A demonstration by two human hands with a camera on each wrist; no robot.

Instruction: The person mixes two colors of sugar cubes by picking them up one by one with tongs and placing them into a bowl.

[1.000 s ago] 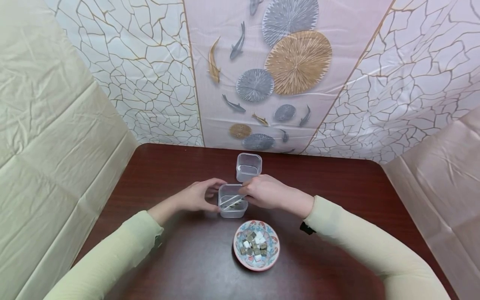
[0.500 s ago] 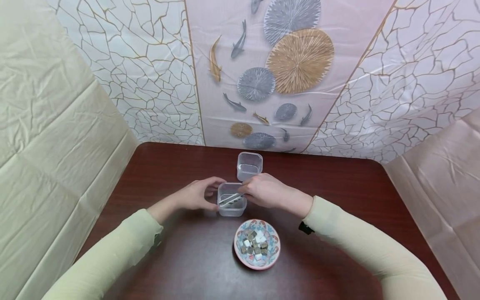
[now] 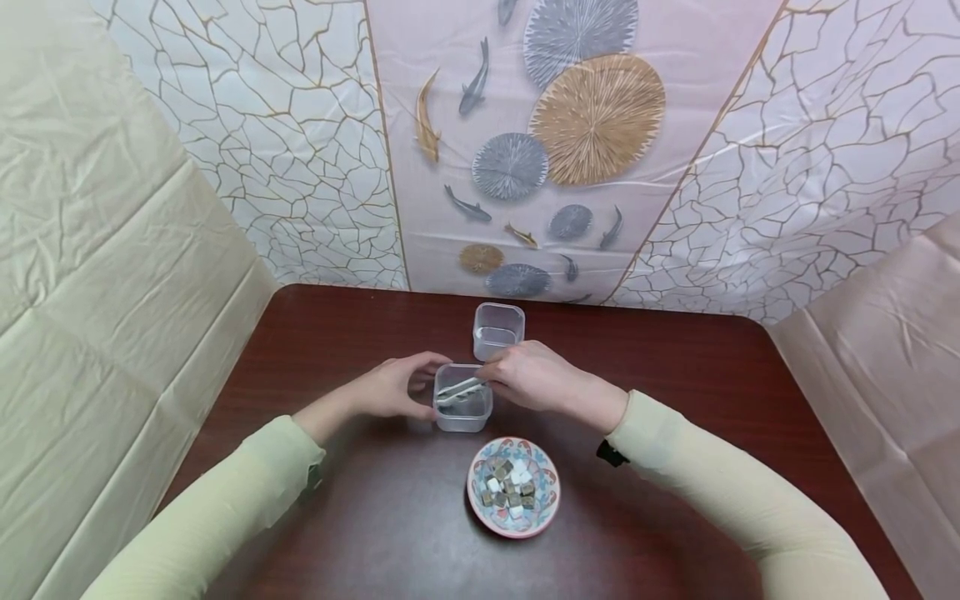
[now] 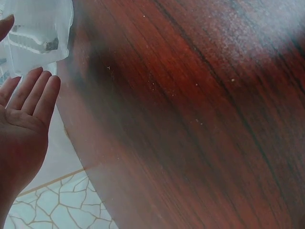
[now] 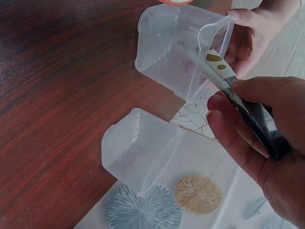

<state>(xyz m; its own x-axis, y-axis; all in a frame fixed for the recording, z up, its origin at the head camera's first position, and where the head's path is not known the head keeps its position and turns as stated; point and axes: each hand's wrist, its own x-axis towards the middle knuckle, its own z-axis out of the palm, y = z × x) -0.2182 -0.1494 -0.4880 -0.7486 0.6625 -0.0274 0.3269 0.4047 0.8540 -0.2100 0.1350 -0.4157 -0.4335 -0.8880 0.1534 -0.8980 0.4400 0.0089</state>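
Observation:
In the head view my right hand [image 3: 525, 375] grips a pair of tongs [image 3: 461, 390] above the nearer clear plastic container [image 3: 462, 423]. The right wrist view shows the tongs' dark handle between thumb and fingers, and pale arms with holes reaching inside the container. My left hand [image 3: 393, 388] curves about the container's left side, its thumb at the rim. Its fingers [image 4: 45, 93] look straight in the left wrist view. A small dark patch [image 4: 50, 45] shows through the container wall; I cannot tell whether it is a cube or the tongs' tip.
A patterned bowl [image 3: 551, 492] with several brown and white cubes [image 3: 514, 493] stands in front. Behind the nearer container is a second clear container [image 3: 498, 321], with something small and white inside. The dark wooden table [image 3: 360, 517] ends at a draped backdrop [image 3: 322, 208].
My right hand rises slightly and the tongs turn a little inside the container. The left hand keeps its place beside it. The bowl and far container look unchanged.

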